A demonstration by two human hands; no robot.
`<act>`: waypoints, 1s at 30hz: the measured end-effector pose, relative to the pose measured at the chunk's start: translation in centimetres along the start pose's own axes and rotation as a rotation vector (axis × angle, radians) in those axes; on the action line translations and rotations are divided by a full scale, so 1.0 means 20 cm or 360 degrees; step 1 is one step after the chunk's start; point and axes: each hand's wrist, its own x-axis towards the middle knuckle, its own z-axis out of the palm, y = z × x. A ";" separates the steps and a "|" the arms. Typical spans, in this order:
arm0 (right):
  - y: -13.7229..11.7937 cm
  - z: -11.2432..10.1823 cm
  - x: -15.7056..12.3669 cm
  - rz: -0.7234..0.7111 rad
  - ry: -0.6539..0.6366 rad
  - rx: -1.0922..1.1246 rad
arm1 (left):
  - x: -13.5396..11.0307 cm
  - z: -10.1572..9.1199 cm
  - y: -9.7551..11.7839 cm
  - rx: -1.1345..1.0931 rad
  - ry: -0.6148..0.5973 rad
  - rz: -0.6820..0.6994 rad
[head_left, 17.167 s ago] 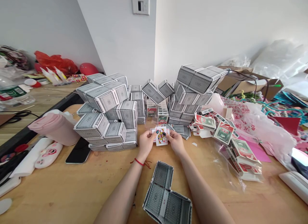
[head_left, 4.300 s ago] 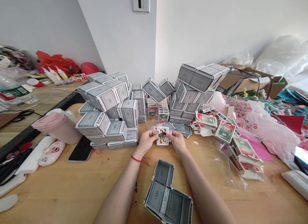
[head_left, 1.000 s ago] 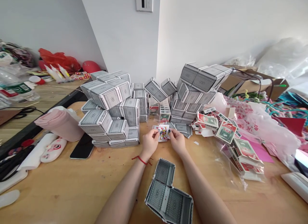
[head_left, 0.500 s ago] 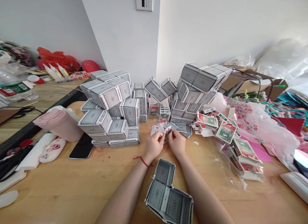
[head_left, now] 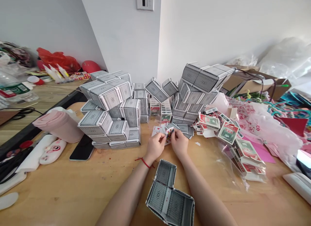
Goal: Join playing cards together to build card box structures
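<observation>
Between my two hands is a playing card [head_left: 168, 137], face side partly showing. My left hand [head_left: 156, 144], with a red string at the wrist, pinches its left side. My right hand [head_left: 179, 142] is closed at its right edge, the fingertips partly hidden. Just behind lie loose face-up cards [head_left: 156, 130] and a spread of grey-backed cards [head_left: 185, 130]. An L-shaped piece made of grey-backed cards [head_left: 159, 192] rests between my forearms.
Stacked grey card blocks stand on the left [head_left: 96, 122] and right [head_left: 194, 90]. Open card boxes [head_left: 227, 132] lie right, near a plastic bag [head_left: 264, 122]. Left are a phone [head_left: 82, 147] and a pink roll [head_left: 59, 124]. Decks [head_left: 166, 110] sit at the back.
My right hand has shifted slightly right, away from my left, and more of the card's face shows between them. The surrounding things stay in place.
</observation>
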 end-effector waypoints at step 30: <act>0.06 0.04 0.02 0.0037 -0.0387 0.0493 | 0.02 -0.04 -0.05 -0.0209 0.0414 -0.0183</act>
